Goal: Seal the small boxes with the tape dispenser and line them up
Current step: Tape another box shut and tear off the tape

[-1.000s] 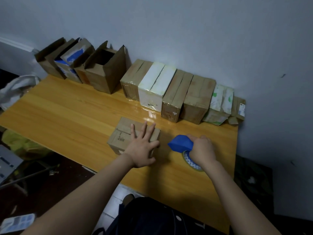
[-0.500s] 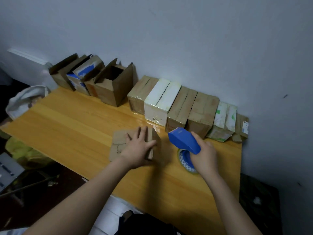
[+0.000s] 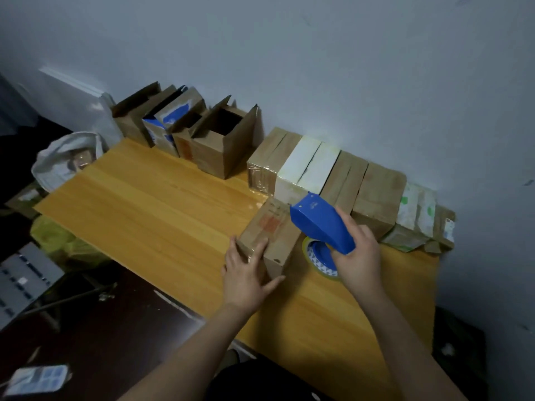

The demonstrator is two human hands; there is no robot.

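A small brown box [image 3: 270,235] sits on the yellow wooden table [image 3: 162,215], a little right of the middle and just in front of the row of sealed boxes [image 3: 341,183] lined up against the far wall. The left hand [image 3: 246,273] grips its near left corner — fingers close together and laid flat over the top and near side, thumb stretched out along the bottom edge on the right. The right hand [image 3: 357,256] is wrapped around the handle of the blue tape dispenser [image 3: 321,224], fingers curled tight on it; the dispenser's front end hangs over the far right part of the box top, though whether it touches the cardboard cannot be told. Its roll of tape [image 3: 318,256] shows below the hand, beside the right side of the box and close to the table. The sealed row runs from a brown box through a white box [image 3: 307,172] to a green-printed one [image 3: 417,215] at the right end. Farther left along the wall stand several open boxes [image 3: 214,140] with flaps up. Off the left edge of the table lies a white bag [image 3: 62,160].
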